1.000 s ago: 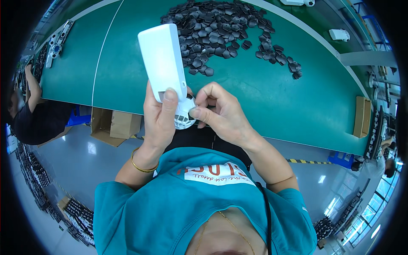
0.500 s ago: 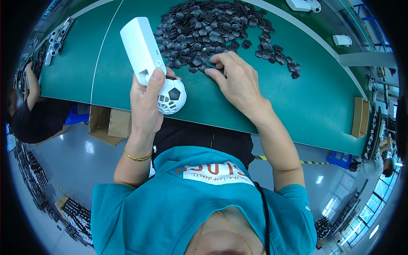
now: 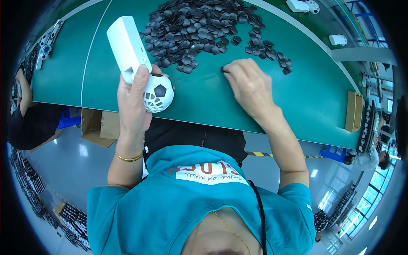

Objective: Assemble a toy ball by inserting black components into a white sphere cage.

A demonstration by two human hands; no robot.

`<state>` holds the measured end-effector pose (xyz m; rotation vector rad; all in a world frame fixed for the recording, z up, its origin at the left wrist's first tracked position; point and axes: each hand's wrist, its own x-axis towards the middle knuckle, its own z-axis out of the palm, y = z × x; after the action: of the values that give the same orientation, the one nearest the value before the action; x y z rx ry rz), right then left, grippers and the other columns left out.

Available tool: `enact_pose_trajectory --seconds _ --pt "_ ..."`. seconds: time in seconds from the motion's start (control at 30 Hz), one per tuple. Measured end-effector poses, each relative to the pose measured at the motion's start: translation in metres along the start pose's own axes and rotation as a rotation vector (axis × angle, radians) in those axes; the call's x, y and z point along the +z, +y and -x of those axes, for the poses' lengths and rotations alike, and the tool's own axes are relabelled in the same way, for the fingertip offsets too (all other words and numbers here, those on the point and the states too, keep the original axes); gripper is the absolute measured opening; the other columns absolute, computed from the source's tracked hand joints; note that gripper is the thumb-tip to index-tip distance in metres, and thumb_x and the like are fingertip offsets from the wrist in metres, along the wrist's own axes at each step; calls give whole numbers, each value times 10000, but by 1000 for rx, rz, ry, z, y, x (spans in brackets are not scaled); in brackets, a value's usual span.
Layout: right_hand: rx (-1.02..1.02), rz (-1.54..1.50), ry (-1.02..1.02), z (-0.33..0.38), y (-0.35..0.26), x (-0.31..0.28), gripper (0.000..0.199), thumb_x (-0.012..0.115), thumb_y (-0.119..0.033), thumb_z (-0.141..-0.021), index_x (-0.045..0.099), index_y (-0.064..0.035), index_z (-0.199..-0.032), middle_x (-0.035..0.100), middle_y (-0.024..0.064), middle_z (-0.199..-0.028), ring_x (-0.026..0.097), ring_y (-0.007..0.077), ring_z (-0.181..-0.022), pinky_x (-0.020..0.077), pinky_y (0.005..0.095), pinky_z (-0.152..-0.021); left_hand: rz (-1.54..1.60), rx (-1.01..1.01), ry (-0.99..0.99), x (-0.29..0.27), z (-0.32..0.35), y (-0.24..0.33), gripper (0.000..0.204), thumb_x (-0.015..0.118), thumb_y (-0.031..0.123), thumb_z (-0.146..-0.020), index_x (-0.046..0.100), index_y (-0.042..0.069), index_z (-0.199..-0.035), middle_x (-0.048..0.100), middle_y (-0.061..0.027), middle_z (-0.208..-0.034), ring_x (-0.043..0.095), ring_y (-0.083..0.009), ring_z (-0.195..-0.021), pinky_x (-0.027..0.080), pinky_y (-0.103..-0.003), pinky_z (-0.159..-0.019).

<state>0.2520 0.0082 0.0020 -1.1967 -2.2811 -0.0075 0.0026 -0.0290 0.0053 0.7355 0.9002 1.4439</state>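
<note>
The table (image 3: 204,95) lies before the person, the pile (image 3: 182,36) on its far side. The left hand (image 3: 134,95) holds the device (image 3: 127,46), its ball (image 3: 161,102) nearest the person. To the right, nearer than the pile, the right hand (image 3: 250,85) has a piece (image 3: 222,69) at its fingertips. A box (image 3: 353,111) sits at the table's right end.

On my feed I see a white housing (image 3: 126,46), black-patched white ball (image 3: 159,92), black pieces (image 3: 191,32), green bench (image 3: 199,95).
</note>
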Motion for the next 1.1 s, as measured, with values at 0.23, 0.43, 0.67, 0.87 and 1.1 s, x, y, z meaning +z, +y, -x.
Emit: enact_pose_trajectory --seconds 0.23,0.43,0.67,0.87,1.1 --pt "229 -322 -12 17 9 -6 147 696 -9 -777 660 -14 -920 644 86 -895 610 179 -702 490 268 -574 -21 -4 -13 2 -3 -1 372 573 279 -942 442 8 -1161 601 -119 -936 654 -198 -820 571 -292 -631" --pt "199 -356 -53 13 7 -7 164 698 -25 -780 663 -13 -940 644 75 -909 606 177 -732 497 268 -586 -19 1 -14 5 -2 -2 372 564 281 -945 440 4 -1160 602 -120 -939 657 -203 -816 576 -300 -626" --pt "-5 -225 -56 5 -5 -1 157 703 -37 -767 651 -19 -914 630 91 -891 611 240 -770 513 338 -630 -27 0 -16 7 -2 -1 365 555 283 -950 436 9 -1160 601 -120 -941 659 -203 -812 578 -303 -622" --pt "47 11 -239 -2 -21 -2 120 676 -29 -773 625 -8 -879 621 125 -875 610 286 -782 517 383 -651 41 -2 -12 18 -3 -2 367 551 290 -952 426 14 -1160 590 -124 -946 661 -199 -806 581 -309 -621" --pt "224 -153 -270 -9 -16 -9 99 655 -31 -819 605 5 -896 626 103 -843 625 207 -682 513 330 -584 201 -36 31 29 -5 -4 395 533 328 -958 399 29 -1180 580 -115 -969 657 -203 -827 586 -332 -633"
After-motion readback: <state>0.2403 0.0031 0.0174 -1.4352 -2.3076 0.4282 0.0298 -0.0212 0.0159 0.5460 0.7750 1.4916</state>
